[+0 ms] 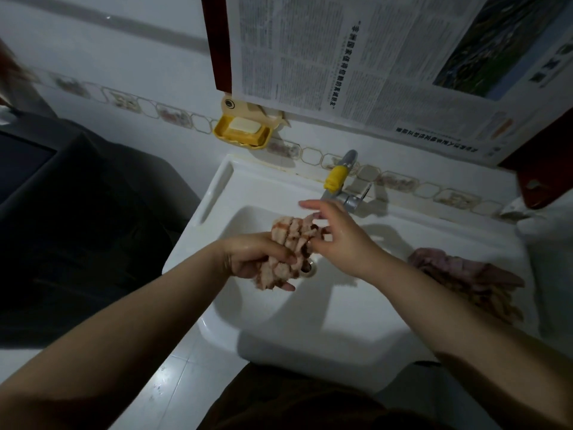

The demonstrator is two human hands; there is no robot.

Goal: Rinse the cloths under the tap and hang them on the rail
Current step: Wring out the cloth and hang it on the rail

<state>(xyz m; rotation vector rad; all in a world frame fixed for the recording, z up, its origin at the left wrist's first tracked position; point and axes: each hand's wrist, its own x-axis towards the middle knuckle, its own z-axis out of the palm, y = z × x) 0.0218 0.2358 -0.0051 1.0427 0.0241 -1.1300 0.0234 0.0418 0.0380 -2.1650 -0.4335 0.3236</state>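
Mid-frame, over the basin (310,321), the left hand (248,257) has its fingers curled tight round a bunched pink-and-tan cloth (286,252), while the right hand (338,234) touches the bundle's upper end, index finger stretched straight toward the tap (342,184) and the other fingers loosely bent against the fabric. I can't make out running water. To rinse well, I'd keep the bundle low over the drain, open its folds and squeeze there. A second cloth (465,277) lies heaped on the rim at right, near the edge, so the right elbow has little room; the left rim is freer. No rail shows anywhere in frame.
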